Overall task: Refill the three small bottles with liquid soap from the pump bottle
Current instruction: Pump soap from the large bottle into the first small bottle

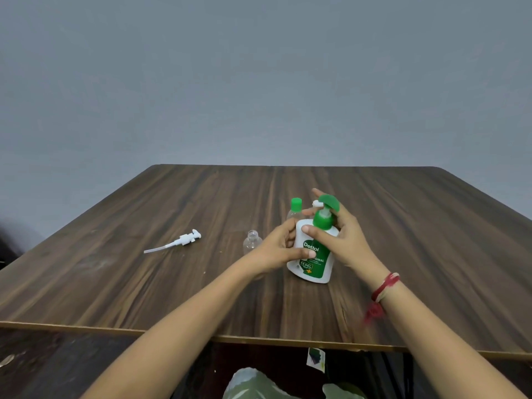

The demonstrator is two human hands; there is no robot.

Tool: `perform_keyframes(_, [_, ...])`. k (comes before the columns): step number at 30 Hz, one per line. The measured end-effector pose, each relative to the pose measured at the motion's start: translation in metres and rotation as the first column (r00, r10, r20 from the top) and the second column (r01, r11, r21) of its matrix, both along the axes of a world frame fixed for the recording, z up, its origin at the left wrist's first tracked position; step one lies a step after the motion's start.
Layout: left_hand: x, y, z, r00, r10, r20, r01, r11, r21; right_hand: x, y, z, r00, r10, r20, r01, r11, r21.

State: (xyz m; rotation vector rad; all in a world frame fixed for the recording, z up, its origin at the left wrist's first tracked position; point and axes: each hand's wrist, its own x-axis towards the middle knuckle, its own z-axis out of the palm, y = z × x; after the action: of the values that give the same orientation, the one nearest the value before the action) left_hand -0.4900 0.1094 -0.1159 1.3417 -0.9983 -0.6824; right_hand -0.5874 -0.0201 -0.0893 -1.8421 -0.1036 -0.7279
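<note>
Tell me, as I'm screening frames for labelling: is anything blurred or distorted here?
Head view: the wide lens splays the table sides outward; the red wrist thread is motion-smeared; the pump bottle label reads sharp; lighting is soft and even, shadows faint.

Counter (201, 283): dark wood-grain top, matt with a faint sheen, paler strip along the edge. Pump bottle (318, 267): smooth white plastic, glossy printed label, green plastic pump head. Uncapped small bottle (252, 243): clear plastic (see-through, slight glare). Loose pump (184, 240): white plastic, matt. Wrist thread (385, 285): red, fibrous.
</note>
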Motion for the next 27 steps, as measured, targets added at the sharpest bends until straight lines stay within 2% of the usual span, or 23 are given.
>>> perform_keyframes(4, [0.002,0.005,-0.008,0.998,0.060,-0.013,-0.060,0.998,0.023,-0.001,0.002,0.002,0.995,0.092,0.027,-0.093,0.994,0.063])
perform_keyframes(7, [0.001,0.008,-0.010,0.995,0.099,-0.025,-0.099,0.995,0.017,-0.005,0.000,0.010,0.984,0.175,0.030,-0.175,0.984,0.023])
perform_keyframes(17, [-0.004,0.008,-0.013,0.990,0.122,-0.065,-0.123,0.992,-0.006,-0.002,-0.013,0.028,0.969,0.247,0.015,-0.246,0.957,0.151])
perform_keyframes(19, [-0.005,0.008,-0.013,0.989,0.133,-0.071,-0.135,0.991,-0.019,0.002,-0.009,0.030,0.983,0.184,0.024,-0.185,0.972,0.143])
perform_keyframes(22, [-0.009,0.006,-0.015,0.979,0.194,-0.063,-0.196,0.980,-0.029,0.013,0.005,0.031,0.997,0.000,0.078,-0.010,0.991,0.136])
perform_keyframes(25, [-0.015,0.004,-0.019,0.963,0.263,-0.054,-0.265,0.963,-0.044,0.024,0.013,0.026,0.966,-0.224,0.127,0.216,0.974,0.070])
perform_keyframes(27, [-0.019,0.004,-0.020,0.951,0.304,-0.058,-0.307,0.950,-0.048,0.028,0.015,0.021,0.943,-0.305,0.132,0.301,0.952,0.052])
